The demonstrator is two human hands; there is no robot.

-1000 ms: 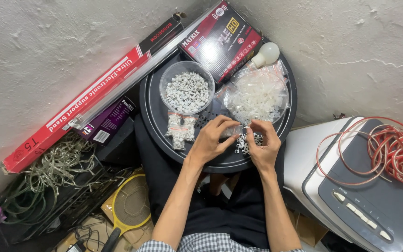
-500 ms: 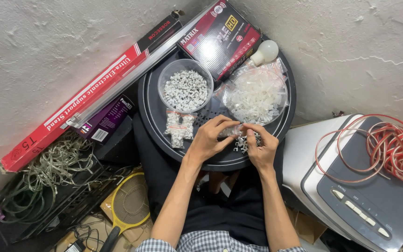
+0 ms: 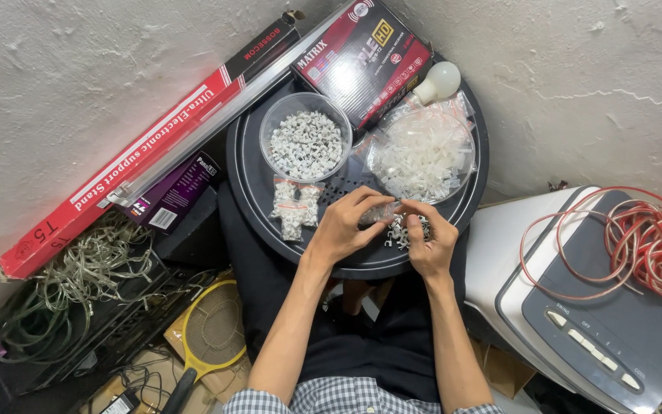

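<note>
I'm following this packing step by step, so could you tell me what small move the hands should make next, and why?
Probably press the small clear bag shut along its top. Both the left hand and the right hand pinch it between their fingertips above the black round tray, and loose white clips lie just below. Two filled small bags already sit beside the bowl of clips.

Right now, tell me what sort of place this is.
Probably a corner of a small electrical supply shop or storeroom. Signs: a tub of white cable clips on the round black tray, a coil of red wire, and a light bulb beside boxed goods.
</note>
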